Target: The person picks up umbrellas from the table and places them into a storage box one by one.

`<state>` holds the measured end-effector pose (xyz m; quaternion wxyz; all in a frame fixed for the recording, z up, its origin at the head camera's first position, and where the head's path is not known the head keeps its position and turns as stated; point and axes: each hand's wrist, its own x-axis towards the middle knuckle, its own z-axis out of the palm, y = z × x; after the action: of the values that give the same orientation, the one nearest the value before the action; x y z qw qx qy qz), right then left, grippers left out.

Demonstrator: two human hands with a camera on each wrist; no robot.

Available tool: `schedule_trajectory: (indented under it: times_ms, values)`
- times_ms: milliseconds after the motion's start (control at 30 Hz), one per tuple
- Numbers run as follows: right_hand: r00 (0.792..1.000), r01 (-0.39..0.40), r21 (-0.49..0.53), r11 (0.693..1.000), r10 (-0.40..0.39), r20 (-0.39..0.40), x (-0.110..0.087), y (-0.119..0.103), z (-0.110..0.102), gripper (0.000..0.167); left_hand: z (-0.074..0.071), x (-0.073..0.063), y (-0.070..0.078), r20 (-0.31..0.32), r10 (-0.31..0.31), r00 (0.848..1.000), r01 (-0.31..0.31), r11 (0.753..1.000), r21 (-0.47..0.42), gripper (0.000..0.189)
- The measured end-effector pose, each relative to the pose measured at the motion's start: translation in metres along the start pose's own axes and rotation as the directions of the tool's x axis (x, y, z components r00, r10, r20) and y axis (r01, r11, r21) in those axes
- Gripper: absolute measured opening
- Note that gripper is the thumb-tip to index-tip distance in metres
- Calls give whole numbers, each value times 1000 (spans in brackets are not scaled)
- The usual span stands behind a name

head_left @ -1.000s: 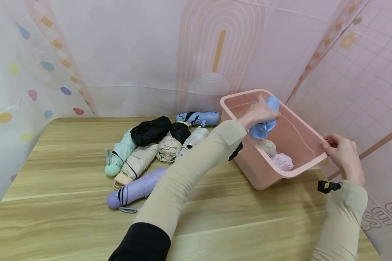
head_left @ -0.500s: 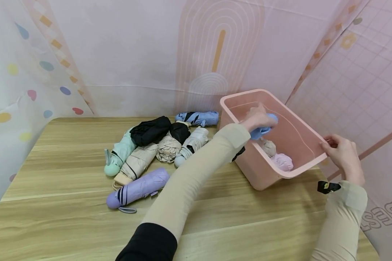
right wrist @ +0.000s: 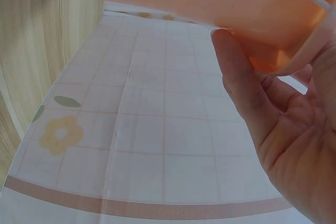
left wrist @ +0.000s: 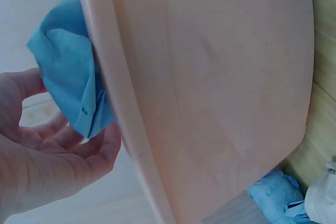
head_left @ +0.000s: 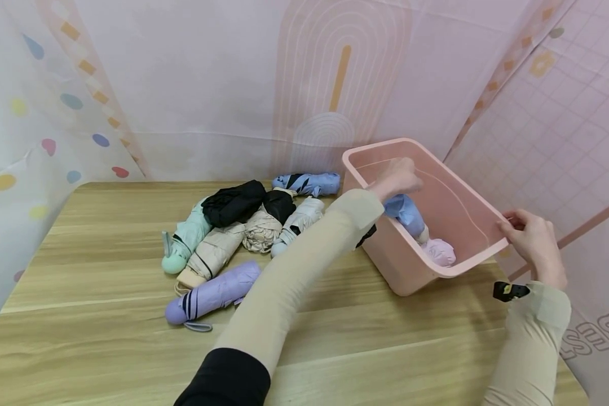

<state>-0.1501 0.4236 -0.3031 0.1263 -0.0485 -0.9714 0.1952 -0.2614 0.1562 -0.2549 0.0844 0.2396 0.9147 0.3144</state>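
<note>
Left end of the table (head_left: 284, 366): mint umbrella (head_left: 192, 234), beige umbrella (head_left: 220, 248) beside it, black bundle (head_left: 235, 203) over their far ends, purple umbrella (head_left: 218, 290) nearest you. Next, a patterned bundle (head_left: 260, 232), then pale grey umbrella (head_left: 303, 217), with a striped blue umbrella (head_left: 312, 184) at the back.

Your left hand (head_left: 400, 175) is over the left side of the pink bin (head_left: 396, 265). Blue bundle (head_left: 407, 215) is inside the bin at its left wall, just below your fingers in the head view; the left wrist view shows it between thumb and fingers. Grip there: thumb and fingers spread well apart, loosely curved about the bundle. Can't tell if the thumb brushes it.

Lilac bundle (head_left: 438, 252) lies in the bin on your side of the blue one, a sliver of another pale bundle (head_left: 425, 235) between them.

Far right, your right hand (head_left: 534, 242) pinches the bin's rim at the right corner, edge held between thumb and fingers.
</note>
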Motion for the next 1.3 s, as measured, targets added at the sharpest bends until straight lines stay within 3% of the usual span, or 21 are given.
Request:
schedule_trajectory:
  times_ms: [200, 367, 533, 833, 967, 1067, 1300]
  values:
    - [1000, -17, 7, 1000, 17, 7, -1, -3, 0, 32, -9, -12, -6, -34, 119, 992, -120, 993, -7, 13]
    - [1000, -20, 17, 1000, 20, 6, -1, -6, 1, 32, -17, -30, -23, -78, 145, 986, -148, 989, -25, 25]
    - [1000, -19, 15, 1000, 19, 4, 0, -6, 3, 32, -18, -48, -51, -180, 124, 976, -135, 989, -53, 27]
    - [1000, -23, 16, 1000, 24, -6, 0, -8, 2, 32, -2, -70, -105, -306, 55, 950, -75, 996, -56, 34]
    - [1000, -27, 20, 999, 27, -1, -1, -8, 1, 33, 8, -74, -126, -325, 1, 946, -10, 1000, -27, 37]
    - [1000, -30, 16, 999, 30, 3, -1, -8, 1, 33, 15, -76, -139, -328, -62, 943, 82, 996, 46, 41]
    - [1000, -31, 22, 999, 31, 4, -1, -7, 1, 33, 33, -82, -166, -274, -243, 931, 294, 942, 162, 47]
